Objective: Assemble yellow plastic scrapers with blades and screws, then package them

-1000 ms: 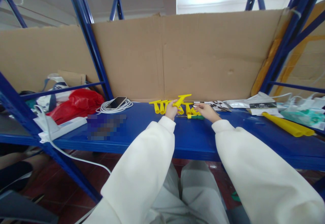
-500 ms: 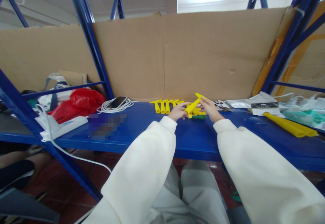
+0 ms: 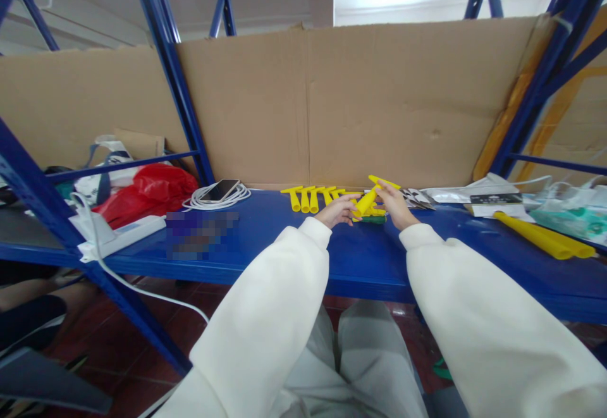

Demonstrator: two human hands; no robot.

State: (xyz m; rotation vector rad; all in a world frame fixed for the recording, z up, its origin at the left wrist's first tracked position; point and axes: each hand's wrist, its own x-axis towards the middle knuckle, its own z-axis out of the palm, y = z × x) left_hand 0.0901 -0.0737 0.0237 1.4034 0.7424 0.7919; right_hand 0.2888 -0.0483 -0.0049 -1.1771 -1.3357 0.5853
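Note:
Both my hands are around one yellow T-shaped plastic piece (image 3: pixel 366 202), tilted above the blue shelf (image 3: pixel 279 241). My right hand (image 3: pixel 394 204) grips it near its crossbar, at the upper right. Against its lower, wider end rest the fingers of my left hand (image 3: pixel 339 210). Several similar yellow pieces (image 3: pixel 313 200) lie in a row to the left of my hands, their round ends facing me. Beneath the held piece are more yellow parts and a dark green object (image 3: pixel 374 219), partly hidden.
On the left are a phone (image 3: pixel 220 190) on a coiled white cable, a red bag (image 3: pixel 152 190) and a white power strip (image 3: pixel 126 236). Long yellow cones (image 3: pixel 540 236) and white packaging (image 3: pixel 496 202) lie at right. Cardboard (image 3: pixel 379 102) stands behind.
The held yellow piece has turned slightly: its crossbar now shows more fully and its wide end points more toward me. My left fingers have shifted a little at its lower end.

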